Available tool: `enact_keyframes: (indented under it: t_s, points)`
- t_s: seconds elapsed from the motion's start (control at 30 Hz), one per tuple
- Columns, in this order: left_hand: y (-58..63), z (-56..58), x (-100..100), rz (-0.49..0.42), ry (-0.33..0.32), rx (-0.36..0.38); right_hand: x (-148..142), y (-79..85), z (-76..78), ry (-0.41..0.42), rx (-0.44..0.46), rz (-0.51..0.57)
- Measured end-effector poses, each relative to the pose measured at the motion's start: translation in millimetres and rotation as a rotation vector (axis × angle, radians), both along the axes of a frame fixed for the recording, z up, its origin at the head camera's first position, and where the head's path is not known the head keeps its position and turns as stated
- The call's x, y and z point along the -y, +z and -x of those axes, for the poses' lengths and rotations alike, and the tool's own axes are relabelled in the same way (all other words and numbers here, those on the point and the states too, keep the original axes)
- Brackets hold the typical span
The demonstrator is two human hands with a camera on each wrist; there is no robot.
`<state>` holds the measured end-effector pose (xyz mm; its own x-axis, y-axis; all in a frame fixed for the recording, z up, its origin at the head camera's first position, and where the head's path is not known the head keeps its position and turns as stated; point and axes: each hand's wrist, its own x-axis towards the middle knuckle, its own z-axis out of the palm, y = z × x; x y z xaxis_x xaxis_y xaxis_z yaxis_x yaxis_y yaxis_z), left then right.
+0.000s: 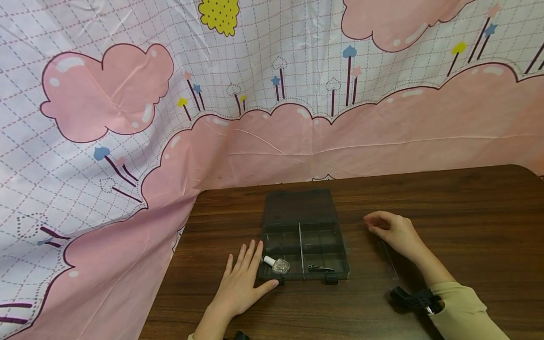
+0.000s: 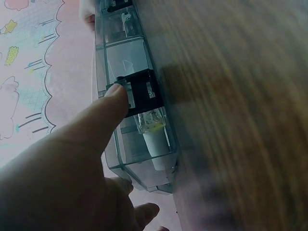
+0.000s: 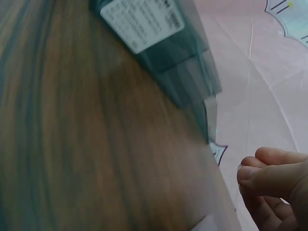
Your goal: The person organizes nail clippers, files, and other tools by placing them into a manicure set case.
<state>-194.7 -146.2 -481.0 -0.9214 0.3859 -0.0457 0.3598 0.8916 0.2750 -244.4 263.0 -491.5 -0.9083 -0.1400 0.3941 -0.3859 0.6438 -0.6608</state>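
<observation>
grey translucent box (image 1: 322, 240) set at lower centre of head frame, lid (image 1: 299, 207) laid back toward top. glitter polish bottle (image 1: 281, 267) placed in lower left compartment, slim metal tool (image 1: 320, 268) in lower right. box flanked at left by left hand (image 1: 241, 285), fingers spread, latch (image 2: 142, 92) touched by thumb. right hand (image 1: 396, 233) held at right of frame, fingers loosely bent, thumb near fingertips; clear strip (image 1: 387, 260) laid just below it on brown table (image 1: 471, 212).

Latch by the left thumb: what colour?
The latch is black, clearest in the left wrist view.
</observation>
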Motion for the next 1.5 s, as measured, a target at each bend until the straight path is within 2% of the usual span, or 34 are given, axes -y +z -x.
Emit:
enact_keyframes:
  t_s: [0.13, 0.37, 0.57, 0.77, 0.83, 0.9, 1.0, 1.07, 1.5]
  points:
    - [-0.2, -0.3, 0, -0.003, -0.001, 0.003, 10, 6.9, -0.3, 0.022, -0.033, 0.031]
    - [-0.6, -0.3, 0, -0.004, -0.001, 0.004, 32, 19.6, -0.6, 0.101, -0.022, 0.094]
    - [0.8, -1.1, 0, -0.003, 0.008, 0.014, 53, 26.6, 1.5, 0.194, 0.005, 0.166]
    - [0.6, -1.1, 1, -0.003, 0.005, 0.009, 73, 28.6, 2.4, 0.263, 0.025, 0.179]
    - [0.0, -0.9, 1, -0.004, 0.002, 0.006, 82, 36.5, -2.0, 0.284, 0.038, 0.187]
    - [-0.3, -1.1, 2, -0.004, 0.002, 0.006, 87, 34.4, -0.8, 0.304, 0.049, 0.193]
    - [-1.0, -1.0, 2, -0.006, 0.001, 0.004, 94, 31.9, 0.7, 0.324, 0.089, 0.187]
    - [-1.5, -0.9, 2, -0.006, 0.0, 0.004, 95, 21.3, 7.3, 0.338, 0.093, 0.168]
    - [-2.6, 0.3, 2, -0.013, -0.002, 0.008, 103, 19.3, 10.8, 0.332, 0.073, 0.026]
